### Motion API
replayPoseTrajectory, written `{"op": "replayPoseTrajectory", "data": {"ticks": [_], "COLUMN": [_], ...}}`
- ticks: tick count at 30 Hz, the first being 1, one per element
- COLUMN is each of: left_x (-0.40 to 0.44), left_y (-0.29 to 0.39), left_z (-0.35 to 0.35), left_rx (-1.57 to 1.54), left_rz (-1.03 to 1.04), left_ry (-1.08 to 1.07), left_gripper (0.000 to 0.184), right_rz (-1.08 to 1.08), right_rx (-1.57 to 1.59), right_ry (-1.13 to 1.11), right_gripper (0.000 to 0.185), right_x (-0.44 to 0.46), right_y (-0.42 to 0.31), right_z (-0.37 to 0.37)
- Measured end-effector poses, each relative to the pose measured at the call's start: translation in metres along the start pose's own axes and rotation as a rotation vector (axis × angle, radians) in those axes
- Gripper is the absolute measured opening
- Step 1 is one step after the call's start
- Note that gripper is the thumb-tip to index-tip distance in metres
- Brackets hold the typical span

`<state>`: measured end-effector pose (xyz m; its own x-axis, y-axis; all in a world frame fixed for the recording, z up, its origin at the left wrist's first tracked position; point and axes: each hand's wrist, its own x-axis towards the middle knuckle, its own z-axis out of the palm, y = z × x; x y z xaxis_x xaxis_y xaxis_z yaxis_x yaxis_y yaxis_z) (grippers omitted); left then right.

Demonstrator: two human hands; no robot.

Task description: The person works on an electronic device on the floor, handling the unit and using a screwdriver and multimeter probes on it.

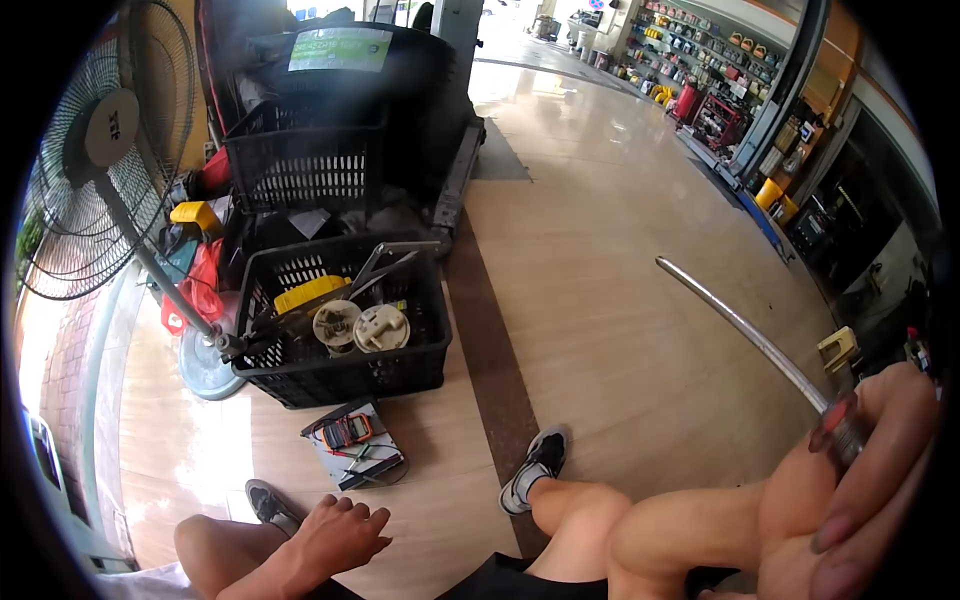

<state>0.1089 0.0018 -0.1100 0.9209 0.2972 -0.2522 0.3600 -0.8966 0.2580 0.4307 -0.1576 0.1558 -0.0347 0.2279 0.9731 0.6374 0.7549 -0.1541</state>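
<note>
My right hand (850, 500), large at the lower right, is closed around the near end of a long silvery metal rod (745, 325). Its shaft points up and to the left over the floor, and a reddish part shows beside my fingers. What kind of tool it is I cannot make out. My left hand (335, 540) hangs by my left knee with nothing in it, its fingers loosely bent and apart. Just beyond it on the floor, an orange and black multimeter (346, 431) and its test leads (358, 462) lie on a flat grey box (335, 464).
A black plastic crate (340, 378) holds two round pale parts (382, 328) and a yellow bottle (310, 292). Another crate (300, 170) stands behind it. To the left is a standing fan (110, 130). Shelves of bottles (710, 50) line the far right.
</note>
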Motion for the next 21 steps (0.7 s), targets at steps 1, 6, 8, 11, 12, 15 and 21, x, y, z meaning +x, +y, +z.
{"op": "replayPoseTrajectory", "data": {"ticks": [1, 6, 8, 11, 12, 15, 21], "left_x": [-0.002, -0.007, -0.010, -0.014, -0.015, -0.016, -0.018], "left_y": [-0.001, 0.003, 0.007, 0.006, 0.005, 0.004, 0.000], "left_z": [-0.002, 0.002, 0.000, 0.007, 0.008, 0.011, 0.010], "left_rx": [-0.005, -0.004, -0.016, -0.020, -0.020, -0.040, -0.054], "left_rz": [-0.004, 0.012, -0.003, 0.010, 0.012, 0.005, 0.012], "left_ry": [-0.011, -0.058, -0.085, -0.091, -0.097, -0.102, -0.054], "left_gripper": [0.031, 0.030, 0.029, 0.029, 0.029, 0.029, 0.030], "right_rz": [0.001, -0.029, -0.036, -0.056, -0.060, -0.073, -0.116], "right_rx": [0.018, 0.081, 0.118, 0.160, 0.167, 0.185, 0.160], "right_ry": [0.006, 0.025, 0.033, 0.052, 0.058, 0.082, 0.151], "right_gripper": [0.037, 0.035, 0.035, 0.034, 0.034, 0.034, 0.034], "right_x": [0.000, 0.001, 0.001, 0.000, 0.000, 0.002, 0.007], "right_y": [0.001, 0.005, 0.002, -0.002, -0.003, -0.005, -0.019], "right_z": [0.002, 0.012, 0.014, 0.018, 0.019, 0.022, 0.018]}}
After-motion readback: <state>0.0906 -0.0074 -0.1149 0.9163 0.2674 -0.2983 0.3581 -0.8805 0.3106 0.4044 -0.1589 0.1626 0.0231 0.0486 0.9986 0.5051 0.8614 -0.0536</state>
